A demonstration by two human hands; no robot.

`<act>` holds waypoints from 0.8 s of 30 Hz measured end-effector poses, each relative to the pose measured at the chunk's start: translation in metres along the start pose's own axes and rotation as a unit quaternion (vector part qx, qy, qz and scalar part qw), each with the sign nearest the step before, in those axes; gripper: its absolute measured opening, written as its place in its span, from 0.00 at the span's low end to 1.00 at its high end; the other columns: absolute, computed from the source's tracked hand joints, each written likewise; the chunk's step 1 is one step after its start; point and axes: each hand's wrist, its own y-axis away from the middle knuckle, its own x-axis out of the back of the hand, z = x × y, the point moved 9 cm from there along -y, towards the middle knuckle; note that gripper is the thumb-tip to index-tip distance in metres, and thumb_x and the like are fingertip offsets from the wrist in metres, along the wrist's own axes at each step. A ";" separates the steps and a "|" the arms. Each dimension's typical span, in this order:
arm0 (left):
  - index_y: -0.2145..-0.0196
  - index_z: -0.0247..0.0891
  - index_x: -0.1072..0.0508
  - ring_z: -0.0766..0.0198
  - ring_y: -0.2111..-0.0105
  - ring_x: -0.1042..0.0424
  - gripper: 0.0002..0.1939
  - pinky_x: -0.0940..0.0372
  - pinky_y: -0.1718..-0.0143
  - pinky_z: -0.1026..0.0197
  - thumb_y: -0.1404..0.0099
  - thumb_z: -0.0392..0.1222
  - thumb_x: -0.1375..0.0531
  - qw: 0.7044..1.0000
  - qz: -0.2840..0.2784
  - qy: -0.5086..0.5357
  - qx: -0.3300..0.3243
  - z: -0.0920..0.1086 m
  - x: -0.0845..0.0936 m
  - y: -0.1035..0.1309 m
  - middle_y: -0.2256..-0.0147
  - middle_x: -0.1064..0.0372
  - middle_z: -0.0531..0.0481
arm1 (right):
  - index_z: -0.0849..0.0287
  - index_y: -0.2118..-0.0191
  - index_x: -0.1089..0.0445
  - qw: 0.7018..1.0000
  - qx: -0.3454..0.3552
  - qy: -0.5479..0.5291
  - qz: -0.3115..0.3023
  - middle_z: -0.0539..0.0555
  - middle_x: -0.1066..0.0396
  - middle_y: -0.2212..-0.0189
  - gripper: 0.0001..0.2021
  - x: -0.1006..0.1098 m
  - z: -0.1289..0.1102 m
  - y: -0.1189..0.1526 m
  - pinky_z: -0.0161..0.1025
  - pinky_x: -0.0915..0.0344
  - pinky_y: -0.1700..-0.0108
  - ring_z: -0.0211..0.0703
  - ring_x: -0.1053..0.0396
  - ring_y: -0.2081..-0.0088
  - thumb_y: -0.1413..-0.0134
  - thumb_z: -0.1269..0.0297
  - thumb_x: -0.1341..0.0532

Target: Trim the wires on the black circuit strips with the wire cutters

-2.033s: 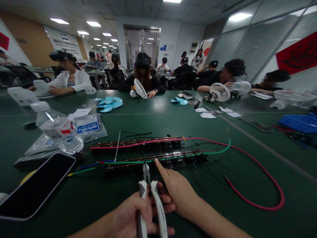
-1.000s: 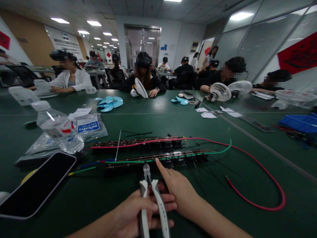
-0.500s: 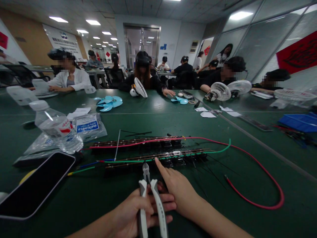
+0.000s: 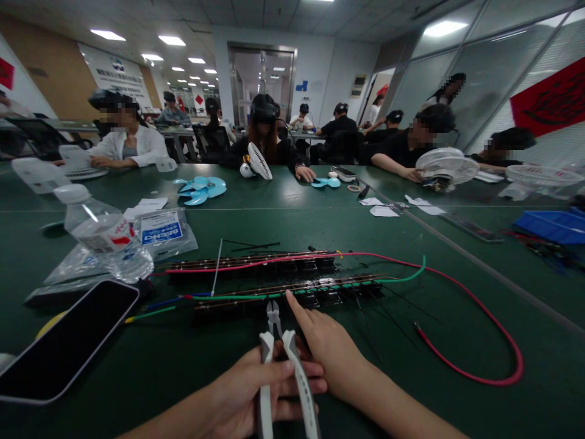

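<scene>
Left hand [image 4: 256, 387] is grasping the pliers [image 4: 298, 366], thumb lying across one handle, fingers reaching behind the other; handles are standing apart. The head is pointing forward, sitting just by the near strip [image 4: 329, 299]; contact is unclear. Right hand [image 4: 331, 349], beside the left hand, is extending its index finger, tip resting at the near strip by the green wire [image 4: 242, 297]; other fingers are partly hidden, can't tell if they're gripping anything. Green wire is running along that strip ahead of both hands, its right end curving away. Farther ahead, the far strip [image 4: 315, 264] is lying roughly parallel, the red cable [image 4: 519, 366] running along it and looping round right of the right hand. A white tie [image 4: 217, 268] is crossing the far strip, ahead-left of the left hand. Left of that hand, phone [image 4: 68, 341] is lying on the table [image 4: 411, 378]; bottle [image 4: 107, 235] is sitting beyond it, bag [image 4: 171, 235] next to bottle. Well ahead of both hands, a co-worker's hand [image 4: 304, 172] is resting beside a blue fan blade [image 4: 326, 182].
</scene>
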 end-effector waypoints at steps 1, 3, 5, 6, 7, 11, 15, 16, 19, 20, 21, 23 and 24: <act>0.55 0.33 0.34 0.47 0.51 0.28 0.13 0.38 0.48 0.42 0.38 0.32 0.39 1.000 -0.002 0.001 0.000 0.000 0.000 0.000 0.55 0.26 0.36 | 0.62 0.32 0.66 1.000 -0.002 0.001 -0.002 0.62 0.28 0.57 0.39 0.000 0.000 0.000 0.45 0.34 0.57 0.49 0.30 0.58 0.49 0.76 0.48; 0.55 0.33 0.34 0.47 0.51 0.28 0.13 0.39 0.47 0.42 0.38 0.32 0.40 1.000 -0.009 0.005 -0.005 0.000 0.000 0.000 0.55 0.26 0.35 | 0.62 0.32 0.65 1.000 -0.002 -0.002 -0.006 0.62 0.28 0.56 0.39 0.000 0.000 0.000 0.45 0.34 0.57 0.49 0.30 0.58 0.48 0.76 0.48; 0.55 0.33 0.34 0.47 0.51 0.28 0.12 0.40 0.47 0.42 0.37 0.31 0.40 1.000 -0.014 0.008 -0.009 0.000 0.000 -0.001 0.54 0.27 0.35 | 0.63 0.32 0.64 1.000 -0.003 -0.007 -0.013 0.63 0.29 0.56 0.38 0.000 -0.001 0.000 0.46 0.34 0.56 0.49 0.31 0.57 0.48 0.76 0.48; 0.55 0.33 0.34 0.47 0.51 0.28 0.12 0.40 0.47 0.42 0.37 0.31 0.41 1.000 -0.015 0.009 -0.010 0.000 0.000 -0.001 0.54 0.27 0.34 | 0.64 0.32 0.64 1.000 -0.003 -0.009 -0.016 0.63 0.29 0.56 0.38 0.000 -0.001 0.000 0.46 0.34 0.55 0.49 0.31 0.57 0.48 0.76 0.48; 0.54 0.33 0.35 0.47 0.50 0.29 0.12 0.40 0.47 0.42 0.36 0.31 0.42 1.000 -0.015 0.011 -0.011 0.000 0.001 -0.001 0.53 0.27 0.34 | 0.64 0.32 0.64 1.000 -0.002 -0.010 -0.018 0.63 0.29 0.56 0.38 0.000 -0.001 0.000 0.46 0.34 0.56 0.49 0.31 0.57 0.48 0.75 0.48; 0.53 0.32 0.35 0.47 0.49 0.29 0.13 0.41 0.46 0.42 0.36 0.31 0.43 1.000 -0.020 0.017 -0.006 0.001 0.000 -0.002 0.52 0.28 0.34 | 0.64 0.32 0.65 1.000 0.004 -0.006 -0.013 0.63 0.29 0.56 0.40 0.001 -0.002 0.000 0.46 0.34 0.56 0.50 0.31 0.57 0.50 0.75 0.47; 0.53 0.32 0.35 0.46 0.50 0.29 0.13 0.41 0.46 0.42 0.36 0.31 0.43 0.999 -0.028 0.025 -0.008 0.002 -0.002 -0.001 0.54 0.27 0.35 | 0.64 0.32 0.65 1.000 -0.007 -0.003 -0.019 0.62 0.29 0.57 0.40 0.000 0.000 0.000 0.45 0.35 0.56 0.49 0.31 0.58 0.50 0.76 0.47; 0.54 0.33 0.35 0.46 0.50 0.29 0.13 0.41 0.45 0.42 0.36 0.30 0.43 0.999 -0.029 0.027 -0.009 0.002 -0.002 -0.001 0.54 0.27 0.35 | 0.64 0.32 0.65 1.000 -0.006 -0.005 -0.022 0.62 0.29 0.57 0.40 0.000 -0.001 0.000 0.45 0.35 0.56 0.49 0.31 0.58 0.50 0.76 0.47; 0.54 0.33 0.34 0.46 0.50 0.29 0.13 0.42 0.45 0.42 0.37 0.29 0.43 0.999 -0.028 0.033 -0.013 0.002 0.000 -0.002 0.53 0.27 0.36 | 0.64 0.32 0.67 0.999 0.000 -0.012 -0.031 0.63 0.30 0.56 0.41 0.001 -0.002 0.001 0.46 0.36 0.55 0.49 0.32 0.57 0.51 0.75 0.47; 0.54 0.33 0.34 0.46 0.50 0.29 0.13 0.42 0.45 0.42 0.37 0.29 0.43 0.999 -0.027 0.034 -0.014 0.002 0.000 -0.003 0.53 0.27 0.36 | 0.65 0.32 0.67 0.999 0.001 -0.016 -0.034 0.63 0.30 0.56 0.42 0.001 -0.002 0.001 0.46 0.36 0.54 0.49 0.32 0.56 0.52 0.75 0.47; 0.54 0.33 0.34 0.46 0.50 0.29 0.13 0.42 0.45 0.42 0.37 0.29 0.43 0.999 -0.026 0.035 -0.015 0.002 0.001 -0.003 0.54 0.27 0.36 | 0.65 0.32 0.68 0.999 0.001 -0.019 -0.039 0.63 0.30 0.56 0.43 0.000 -0.002 0.001 0.46 0.36 0.54 0.49 0.33 0.56 0.53 0.74 0.46; 0.54 0.33 0.33 0.46 0.50 0.29 0.13 0.41 0.46 0.42 0.37 0.29 0.43 0.999 -0.025 0.036 -0.016 0.002 0.003 -0.003 0.54 0.27 0.36 | 0.65 0.32 0.68 0.998 -0.002 -0.028 -0.049 0.63 0.30 0.55 0.45 -0.002 -0.001 0.002 0.47 0.37 0.53 0.50 0.33 0.56 0.55 0.74 0.46; 0.54 0.33 0.33 0.45 0.50 0.29 0.12 0.41 0.46 0.42 0.37 0.30 0.43 0.999 -0.024 0.036 -0.016 0.002 0.003 -0.003 0.55 0.27 0.36 | 0.66 0.32 0.69 0.998 -0.003 -0.033 -0.055 0.63 0.31 0.55 0.46 -0.003 -0.001 0.002 0.47 0.37 0.53 0.50 0.33 0.55 0.57 0.75 0.46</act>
